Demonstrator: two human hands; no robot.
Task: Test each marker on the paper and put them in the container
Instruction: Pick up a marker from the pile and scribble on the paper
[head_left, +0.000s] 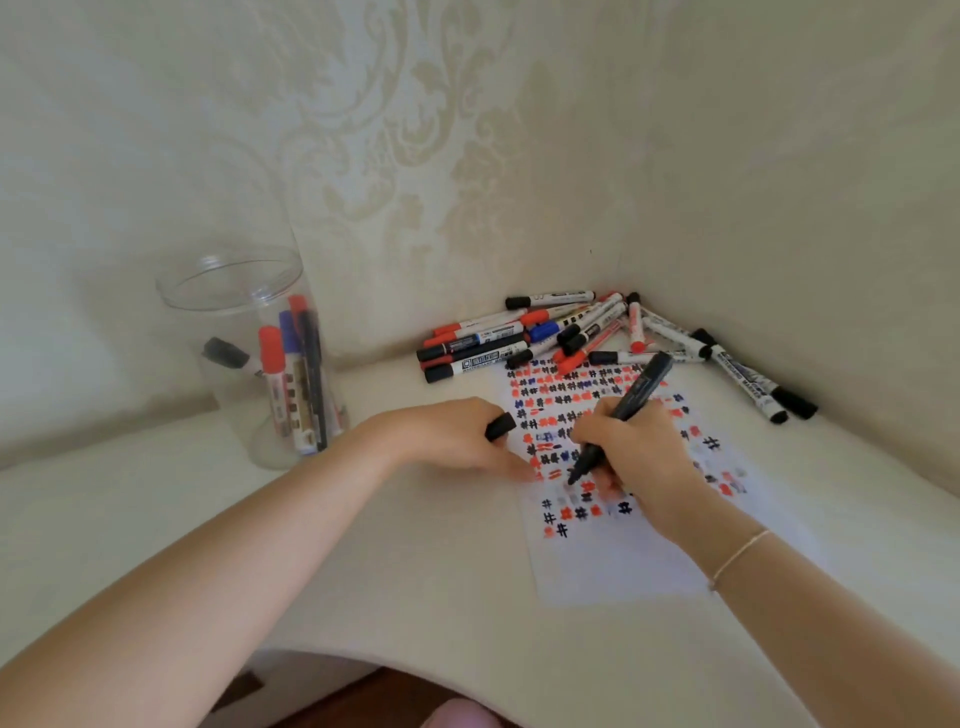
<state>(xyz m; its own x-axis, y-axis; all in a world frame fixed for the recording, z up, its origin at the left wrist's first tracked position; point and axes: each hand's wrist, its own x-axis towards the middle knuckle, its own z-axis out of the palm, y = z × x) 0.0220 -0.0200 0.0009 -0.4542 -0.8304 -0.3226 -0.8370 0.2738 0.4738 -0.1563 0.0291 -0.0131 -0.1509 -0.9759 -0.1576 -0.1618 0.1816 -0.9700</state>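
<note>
A cream wall (467, 130) with a leafy pattern wraps round the corner of a pale counter (415, 571). A sheet of paper (613, 566) lies on the counter, full of small red, black and blue marks.

The right hand (636, 457) has its grip closed round a black marker (621, 410). The marker leans, with its tip down on the paper among the marks. A thin bracelet (740, 556) sits on that wrist.

The left hand (457, 434) rests at the left edge of the paper. Its fingers are curled and they hold a black cap (500, 427).

A pile of markers (561, 332) with red, black and blue caps lies in the corner, just past the top of the paper. Some of them touch the paper.

A clear jar (249, 332) stands to the left, well apart from the paper. A few markers stand inside it, caps up.
</note>
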